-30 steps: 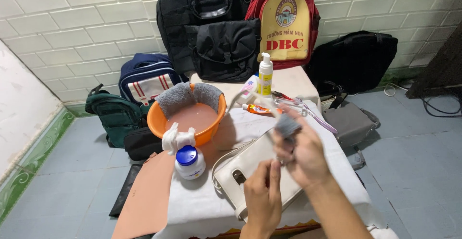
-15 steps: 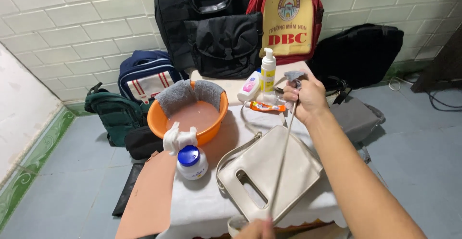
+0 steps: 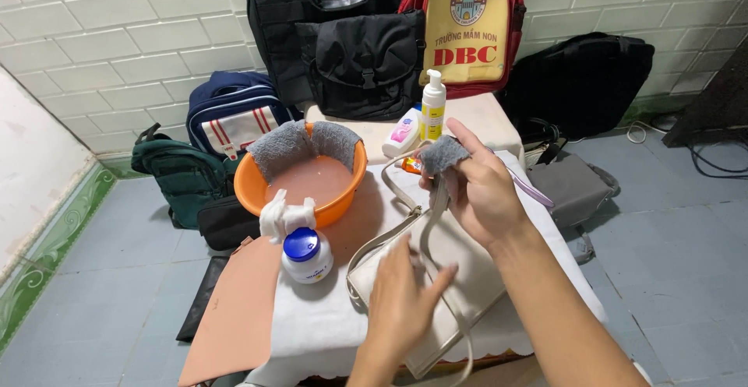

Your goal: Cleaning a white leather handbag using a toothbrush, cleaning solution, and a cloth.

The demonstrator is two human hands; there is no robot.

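A beige handbag lies on a white-covered table. My right hand holds a small grey cloth wrapped over its fingers and pinches the bag's strap above the bag. My left hand rests on the bag near the front, with the strap running under its fingers. To the left of the bag stands a white jar with a blue lid.
An orange basin with a grey towel over its rim and a white cloth at its front sits at the back left. A pump bottle and a small white-pink bottle stand behind. Backpacks lean on the tiled wall. A brown sheet hangs off the table's left.
My right hand came back down from the far end of the strap toward the bag. My left hand rose into view and settled on the bag.
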